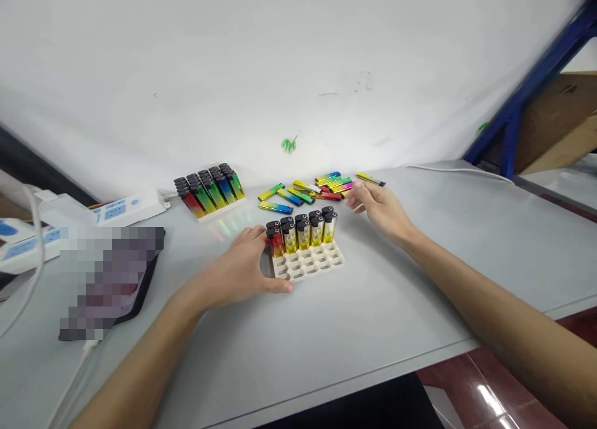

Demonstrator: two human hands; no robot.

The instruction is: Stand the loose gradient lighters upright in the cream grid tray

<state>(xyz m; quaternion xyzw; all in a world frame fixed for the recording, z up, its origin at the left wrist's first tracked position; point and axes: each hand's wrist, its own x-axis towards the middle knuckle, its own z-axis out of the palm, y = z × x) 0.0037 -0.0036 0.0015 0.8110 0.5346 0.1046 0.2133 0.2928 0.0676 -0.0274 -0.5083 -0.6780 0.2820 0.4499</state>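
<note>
My left hand grips the left end of a cream slotted lighter tray. Its thumb lies along the front corner and its fingers curl behind. Upright lighters with black tops fill the back rows of this tray: clear-to-yellow ones, with red at the left end. The front rows show bare slots. My right hand is at the right side of a loose pile of lighters, its fingers curled in a pinch at the end of a pink-and-yellow lighter. The fingertips are partly hidden.
A second tray full of multicoloured lighters stands at the back left by the wall. One yellow lighter lies behind my right hand. To the left are a pixelated phone with a cable and white power strips.
</note>
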